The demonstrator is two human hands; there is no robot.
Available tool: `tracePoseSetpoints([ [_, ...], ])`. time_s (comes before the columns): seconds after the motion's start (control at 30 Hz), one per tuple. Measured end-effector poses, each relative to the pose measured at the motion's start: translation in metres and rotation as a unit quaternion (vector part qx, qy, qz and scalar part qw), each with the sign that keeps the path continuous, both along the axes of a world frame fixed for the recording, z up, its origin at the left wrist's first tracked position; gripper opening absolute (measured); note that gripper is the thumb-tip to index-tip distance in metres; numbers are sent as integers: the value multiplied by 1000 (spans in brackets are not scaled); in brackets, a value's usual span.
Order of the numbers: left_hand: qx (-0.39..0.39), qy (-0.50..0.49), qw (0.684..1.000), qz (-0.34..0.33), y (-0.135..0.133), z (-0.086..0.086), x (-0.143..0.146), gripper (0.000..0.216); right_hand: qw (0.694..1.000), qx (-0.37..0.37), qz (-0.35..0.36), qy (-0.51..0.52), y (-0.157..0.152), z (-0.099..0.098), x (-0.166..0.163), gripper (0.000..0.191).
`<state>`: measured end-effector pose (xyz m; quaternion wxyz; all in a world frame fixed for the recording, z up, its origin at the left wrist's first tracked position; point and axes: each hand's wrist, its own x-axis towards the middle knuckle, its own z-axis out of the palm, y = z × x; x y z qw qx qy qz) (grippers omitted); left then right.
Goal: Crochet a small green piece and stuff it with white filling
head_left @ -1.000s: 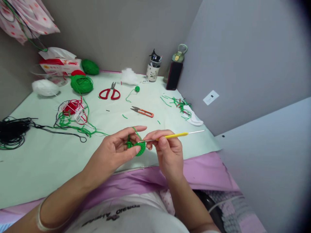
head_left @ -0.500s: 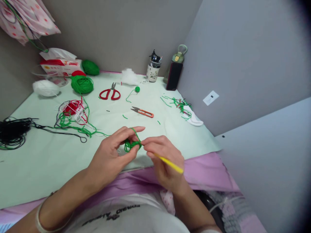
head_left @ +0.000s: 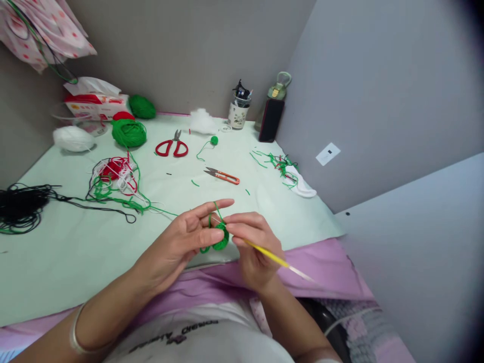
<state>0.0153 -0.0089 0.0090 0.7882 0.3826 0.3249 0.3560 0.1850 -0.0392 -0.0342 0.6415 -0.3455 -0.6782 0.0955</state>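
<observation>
Pinched between the thumb and fingers of my left hand [head_left: 189, 237] is a small round piece of green crochet work [head_left: 221, 239]. A green strand runs up over my raised left index finger. My right hand [head_left: 257, 242] grips a crochet hook [head_left: 270, 255] by its yellow handle, and the thin metal shaft points left into the top of the green piece. The fingertips of both hands nearly meet there. From the left, green yarn [head_left: 162, 209] leads to my left hand. Hidden behind my fingers is the hook's very tip.
Orange thread snips [head_left: 222, 176] and red-handled scissors [head_left: 172, 146] lie beyond my hands. Tangled yarn [head_left: 117, 176], black yarn [head_left: 26, 206] and a green ball [head_left: 129, 132] are at left. Yarn scraps [head_left: 280, 164], a phone [head_left: 271, 120] and a pen cup [head_left: 238, 113] stand or lie farther right.
My left hand has turned and shifted slightly right, so the green piece now shows its round face. The hook has swung, and more of its shaft and rear end shows.
</observation>
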Motion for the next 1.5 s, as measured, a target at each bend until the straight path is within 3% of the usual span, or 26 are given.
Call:
tracePoseSetpoints([
  [0.17,60,29,997,48,0,-4,-2,55,994,-68,46,75,-3,15,2,24],
  [0.4,90,31,994,58,-3,-7,-1,48,959,-134,107,225,5,14,-2,15],
  [0.6,86,15,995,44,-4,-6,-1,45,943,-163,172,233,9,11,-1,17],
  [0.77,74,15,996,41,-5,-6,-1,45,933,-191,178,246,8,11,0,16],
  [0.97,82,21,996,37,-5,-6,-1,44,947,-174,159,220,5,12,-1,16],
  [1.17,100,48,992,53,-4,-6,-3,36,917,-195,199,284,6,10,0,16],
  [1.23,113,60,990,58,-3,-6,-4,36,924,-188,197,269,6,11,2,16],
  [1.33,144,91,983,71,-4,-6,-5,35,958,-157,147,190,3,16,4,18],
  [1.43,185,143,967,98,-6,-5,-3,35,993,-73,82,39,-2,21,7,20],
  [1.5,221,183,949,127,-8,-3,-1,35,997,-10,31,-72,-5,22,7,23],
])
